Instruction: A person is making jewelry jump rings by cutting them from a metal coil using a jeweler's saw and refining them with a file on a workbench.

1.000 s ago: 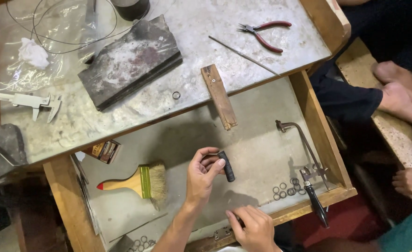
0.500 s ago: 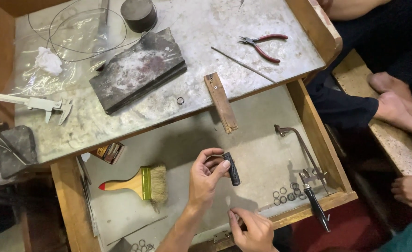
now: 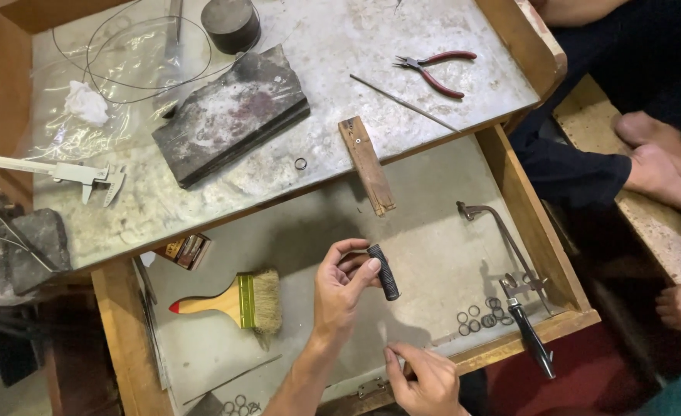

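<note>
My left hand (image 3: 340,291) is over the open wooden drawer (image 3: 537,231) and holds a short dark ribbed cylinder (image 3: 384,272) between thumb and fingertips, tilted a little. My right hand (image 3: 427,379) is lower, at the drawer's front edge, with thumb and fingers pinched together. Whatever is between them is too small to make out. A flat brush (image 3: 236,303) with a wooden, red-tipped handle lies in the drawer left of my left hand.
A saw frame (image 3: 510,258) and several small rings (image 3: 480,316) lie at the drawer's right. On the bench top (image 3: 433,31) are a wooden peg (image 3: 366,166), red-handled pliers (image 3: 433,68), a dark slab (image 3: 228,115), a caliper (image 3: 55,171) and a small ring (image 3: 300,163). Another person's feet (image 3: 660,166) are at the right.
The view has shifted slightly. My left hand has kept the cylinder in about the same place, turning it a little. My right hand has stayed at the drawer's front.
</note>
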